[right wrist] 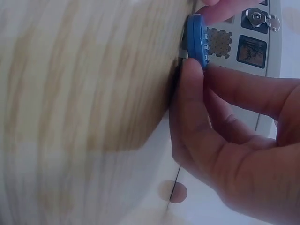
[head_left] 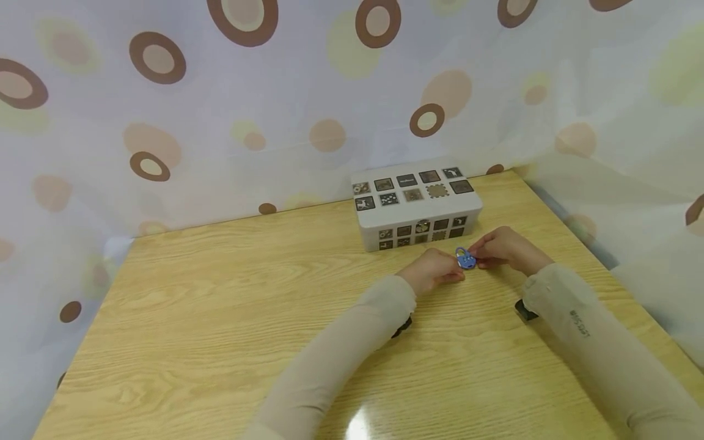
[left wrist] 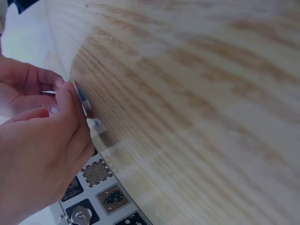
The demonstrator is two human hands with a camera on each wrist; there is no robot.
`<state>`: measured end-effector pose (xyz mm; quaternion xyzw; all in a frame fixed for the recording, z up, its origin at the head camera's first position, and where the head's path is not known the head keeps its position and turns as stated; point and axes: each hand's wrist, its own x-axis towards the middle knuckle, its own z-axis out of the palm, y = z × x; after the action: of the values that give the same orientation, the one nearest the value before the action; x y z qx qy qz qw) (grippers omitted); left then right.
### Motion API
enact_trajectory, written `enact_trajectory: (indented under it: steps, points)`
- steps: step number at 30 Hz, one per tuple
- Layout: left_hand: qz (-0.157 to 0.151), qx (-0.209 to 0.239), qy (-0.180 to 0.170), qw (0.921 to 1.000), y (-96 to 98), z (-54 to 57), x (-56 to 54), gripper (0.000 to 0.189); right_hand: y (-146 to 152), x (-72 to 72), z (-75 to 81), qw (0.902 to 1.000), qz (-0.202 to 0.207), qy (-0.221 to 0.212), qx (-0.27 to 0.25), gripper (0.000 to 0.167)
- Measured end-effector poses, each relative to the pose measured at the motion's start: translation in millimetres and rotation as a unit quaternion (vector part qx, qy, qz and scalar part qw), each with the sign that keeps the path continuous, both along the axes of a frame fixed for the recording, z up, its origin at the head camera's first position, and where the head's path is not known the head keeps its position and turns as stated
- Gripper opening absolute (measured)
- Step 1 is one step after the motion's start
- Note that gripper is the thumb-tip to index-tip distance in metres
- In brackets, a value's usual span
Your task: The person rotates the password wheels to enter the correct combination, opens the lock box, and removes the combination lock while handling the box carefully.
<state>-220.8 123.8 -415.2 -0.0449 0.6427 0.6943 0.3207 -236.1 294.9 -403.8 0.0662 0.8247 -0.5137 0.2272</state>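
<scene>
A small blue combination padlock [head_left: 466, 261] with a row of dials is held just above the table, between both hands. My right hand [head_left: 503, 249] pinches one edge of the padlock [right wrist: 197, 40] between thumb and fingers, clearest in the right wrist view. From the other side, my left hand [head_left: 433, 270] holds the opposite edge with its fingertips. In the left wrist view the left hand [left wrist: 47, 145] hides most of the padlock. The shackle loop points up and away; whether it is locked cannot be told.
Directly behind the hands stands a white box [head_left: 418, 208] with dark square pictures and a round metal clasp [head_left: 422, 226] on its front. The wooden table [head_left: 220, 318] reaches a dotted curtain [head_left: 220, 122] at the back and right.
</scene>
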Motion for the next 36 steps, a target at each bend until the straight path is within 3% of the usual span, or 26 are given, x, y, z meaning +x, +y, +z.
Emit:
enact_trajectory:
  steps: [3,4,7,10,11,14,17,27,36]
  points:
    - [0.006,-0.024,0.021,0.9995,4.9,-4.7,-2.8,0.020,-0.6,0.9,1.0,1.0000,0.001,0.005,0.005,0.028]
    - [0.003,-0.015,0.029,0.9995,7.1,-14.9,-8.3,0.018,-0.6,1.2,1.1,0.9999,0.002,0.008,0.007,0.028]
    - [0.000,-0.021,0.035,0.9992,10.5,-22.6,-13.1,0.016,-0.4,2.0,1.4,0.9998,0.004,0.014,0.010,0.027]
    - [-0.008,-0.009,0.026,0.9996,9.3,-20.8,-11.1,0.019,-0.4,1.6,1.0,0.9997,0.003,0.018,0.018,0.028]
    - [-0.006,-0.020,0.021,0.9995,7.8,-10.5,-4.9,0.022,-0.4,1.6,1.0,0.9996,0.002,0.019,0.019,0.028]
    - [0.000,-0.018,0.019,0.9997,5.1,1.0,4.1,0.026,-0.9,1.3,0.5,0.9994,-0.003,0.022,0.026,0.028]
    - [0.002,-0.005,0.013,0.9999,3.3,5.8,7.8,0.028,-1.5,1.5,0.5,0.9992,-0.002,0.024,0.033,0.028]
    - [0.007,0.013,0.002,0.9999,3.3,1.7,4.4,0.027,-2.1,1.8,1.6,0.9975,0.020,0.038,0.056,0.027]
    - [-0.015,0.027,0.005,0.9995,-3.6,-0.3,5.8,0.031,-1.3,2.2,-1.3,0.9975,0.023,0.036,0.057,0.027]
